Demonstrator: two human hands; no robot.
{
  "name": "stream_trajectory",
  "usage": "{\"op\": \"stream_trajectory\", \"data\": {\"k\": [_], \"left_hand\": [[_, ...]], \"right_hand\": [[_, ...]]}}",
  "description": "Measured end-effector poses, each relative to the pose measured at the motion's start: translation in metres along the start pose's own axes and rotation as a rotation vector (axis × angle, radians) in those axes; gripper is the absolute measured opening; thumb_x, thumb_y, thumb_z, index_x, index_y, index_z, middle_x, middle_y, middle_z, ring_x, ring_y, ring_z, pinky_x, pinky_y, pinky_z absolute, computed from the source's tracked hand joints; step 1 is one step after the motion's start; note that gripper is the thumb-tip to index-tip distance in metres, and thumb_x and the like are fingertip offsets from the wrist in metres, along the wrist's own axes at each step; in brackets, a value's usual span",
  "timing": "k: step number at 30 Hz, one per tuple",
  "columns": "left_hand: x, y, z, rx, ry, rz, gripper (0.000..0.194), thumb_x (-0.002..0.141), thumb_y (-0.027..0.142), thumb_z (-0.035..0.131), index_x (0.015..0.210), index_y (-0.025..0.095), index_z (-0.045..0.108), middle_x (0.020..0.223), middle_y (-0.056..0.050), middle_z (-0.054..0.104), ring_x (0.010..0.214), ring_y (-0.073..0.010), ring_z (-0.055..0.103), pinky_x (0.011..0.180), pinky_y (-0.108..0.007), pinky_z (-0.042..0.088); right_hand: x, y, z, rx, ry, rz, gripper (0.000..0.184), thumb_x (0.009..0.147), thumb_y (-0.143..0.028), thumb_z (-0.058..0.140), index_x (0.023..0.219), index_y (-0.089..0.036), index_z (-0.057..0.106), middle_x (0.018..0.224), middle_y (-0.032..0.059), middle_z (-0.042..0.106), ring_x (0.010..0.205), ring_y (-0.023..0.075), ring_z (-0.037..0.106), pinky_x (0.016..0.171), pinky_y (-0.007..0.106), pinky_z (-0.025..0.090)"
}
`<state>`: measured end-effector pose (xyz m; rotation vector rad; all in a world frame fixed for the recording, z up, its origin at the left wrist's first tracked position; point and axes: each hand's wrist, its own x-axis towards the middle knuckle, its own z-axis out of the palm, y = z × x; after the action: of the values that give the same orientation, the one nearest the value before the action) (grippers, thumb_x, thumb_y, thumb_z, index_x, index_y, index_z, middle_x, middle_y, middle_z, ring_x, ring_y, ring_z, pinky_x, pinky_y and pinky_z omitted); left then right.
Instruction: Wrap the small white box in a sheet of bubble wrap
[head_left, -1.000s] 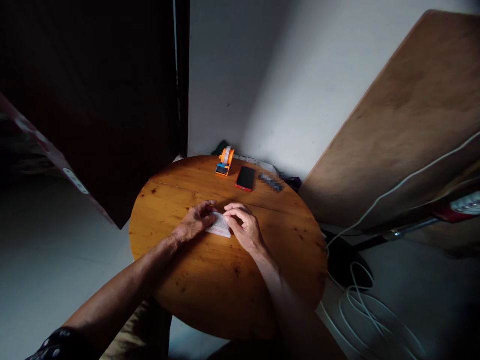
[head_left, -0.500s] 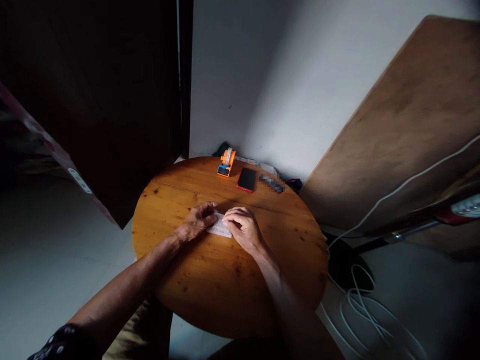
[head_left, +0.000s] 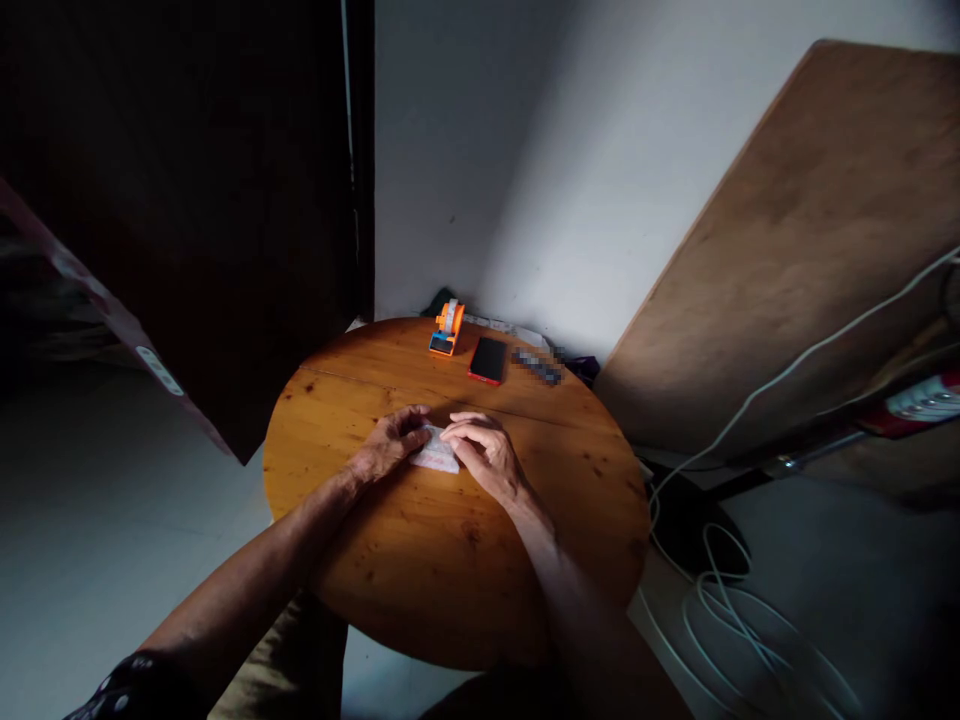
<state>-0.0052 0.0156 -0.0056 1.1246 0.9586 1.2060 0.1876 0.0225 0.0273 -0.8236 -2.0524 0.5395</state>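
Observation:
A small white piece of paper with faint pinkish print lies on the round wooden table in front of me. My left hand grips its left side, the thumb on top and the fingers curled around the far edge. From the other side, my right hand pinches at the paper's upper right edge, with thumb and fingertips close together. Part of the paper is hidden beneath my fingers.
Toward the back of the wooden table stand an orange tape dispenser, a dark phone with a red edge and a pixelated dark object. A white cable coils on the floor at right. A brown board leans against the wall.
The view has shifted slightly, so the table things appear a little further left. Both hands stay at the paper; the right fingers have moved only slightly.

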Motion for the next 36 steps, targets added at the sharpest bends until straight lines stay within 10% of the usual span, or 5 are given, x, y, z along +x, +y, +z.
{"op": "stream_trajectory", "data": {"k": [10, 19, 24, 30, 36], "left_hand": [[0.002, -0.003, -0.002, -0.120, 0.005, -0.015, 0.059, 0.062, 0.036, 0.087, 0.112, 0.018, 0.061, 0.098, -0.003, 0.066, 0.080, -0.0158, 0.061, 0.071, -0.027, 0.048], [0.003, -0.003, -0.003, -0.122, -0.020, -0.005, 0.059, 0.062, 0.037, 0.087, 0.111, 0.018, 0.061, 0.095, -0.003, 0.069, 0.078, -0.0150, 0.062, 0.071, -0.026, 0.047], [0.005, -0.005, -0.004, -0.134, -0.013, -0.028, 0.060, 0.061, 0.036, 0.087, 0.112, 0.018, 0.060, 0.096, -0.003, 0.068, 0.079, -0.0146, 0.063, 0.072, -0.027, 0.048], [0.009, -0.003, -0.009, -0.180, 0.136, -0.010, 0.055, 0.060, 0.032, 0.086, 0.107, 0.017, 0.062, 0.097, -0.005, 0.070, 0.082, -0.0162, 0.065, 0.073, -0.028, 0.049], [0.011, 0.001, -0.019, -0.138, 0.314, -0.004, 0.052, 0.061, 0.038, 0.083, 0.104, 0.017, 0.063, 0.078, -0.002, 0.069, 0.073, -0.0142, 0.064, 0.063, -0.024, 0.045]], "right_hand": [[0.001, 0.001, -0.016, 0.286, 0.152, 0.202, 0.024, 0.089, -0.041, 0.059, 0.080, -0.025, 0.074, 0.088, 0.0041, 0.076, 0.105, 0.0268, 0.068, 0.095, 0.042, 0.050], [0.000, -0.001, -0.001, 0.115, -0.076, 0.080, 0.022, 0.088, -0.031, 0.056, 0.099, -0.027, 0.076, 0.102, 0.0046, 0.076, 0.126, 0.0275, 0.057, 0.111, 0.049, 0.037], [-0.001, 0.001, -0.011, 0.355, 0.075, 0.183, 0.029, 0.092, -0.040, 0.056, 0.111, -0.025, 0.071, 0.107, 0.0062, 0.076, 0.120, 0.0264, 0.061, 0.105, 0.044, 0.043], [0.003, 0.016, -0.014, 0.526, 0.406, 0.341, 0.025, 0.080, -0.041, 0.070, 0.097, -0.022, 0.069, 0.085, 0.0043, 0.076, 0.090, 0.0240, 0.070, 0.091, 0.041, 0.049], [0.002, 0.016, -0.008, 0.441, 0.254, 0.373, 0.019, 0.076, -0.039, 0.071, 0.084, -0.022, 0.068, 0.090, 0.0049, 0.074, 0.089, 0.0221, 0.068, 0.086, 0.036, 0.050]]}}
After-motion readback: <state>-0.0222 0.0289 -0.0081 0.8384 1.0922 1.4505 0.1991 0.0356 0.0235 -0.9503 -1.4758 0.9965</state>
